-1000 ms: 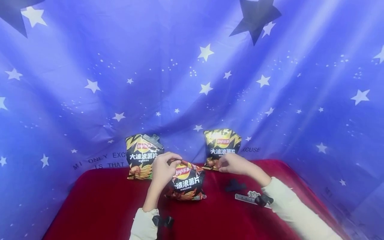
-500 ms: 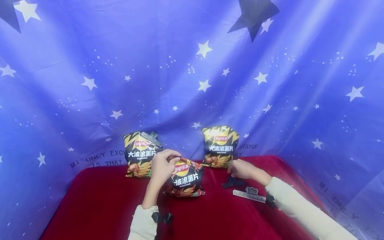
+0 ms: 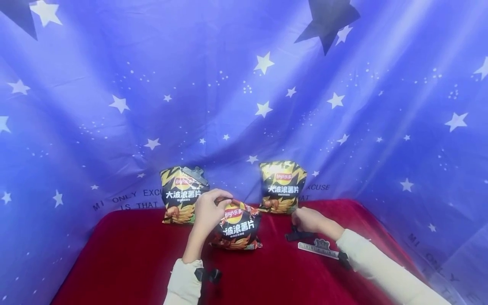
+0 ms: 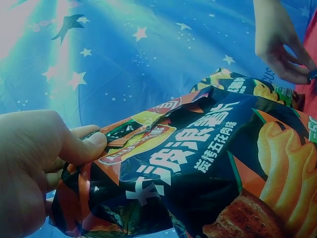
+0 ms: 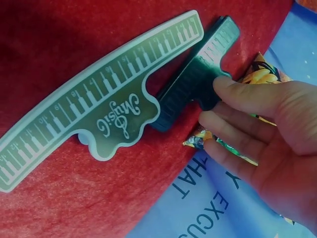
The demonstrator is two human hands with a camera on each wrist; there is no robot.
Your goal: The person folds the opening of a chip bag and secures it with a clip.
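Note:
My left hand (image 3: 207, 209) grips the gathered, folded top corner of a black and orange bag of Lay's chips (image 3: 238, 231), thumb on the near side. The bag leans upright on the table in the head view and fills the left wrist view. My right hand (image 3: 310, 220) pinches the handle of a black clip (image 5: 190, 79) between thumb and forefinger, its other fingers loosely bent. The clip lies close over the red cloth. Beside it lies a larger silver-grey clip (image 5: 109, 96) with piano keys and "Music" printed on it.
Behind stand two black and yellow chip bags, the left bag (image 3: 179, 197) with a grey clip (image 3: 195, 176) on its top corner and the right bag (image 3: 282, 188) without one. Red velvet cloth (image 3: 152, 262) covers the table. A blue starry curtain (image 3: 213, 106) hangs behind.
My right hand has come down and right, from the front of the right yellow bag to the black clip, and now pinches it. The left hand keeps its hold on the orange bag.

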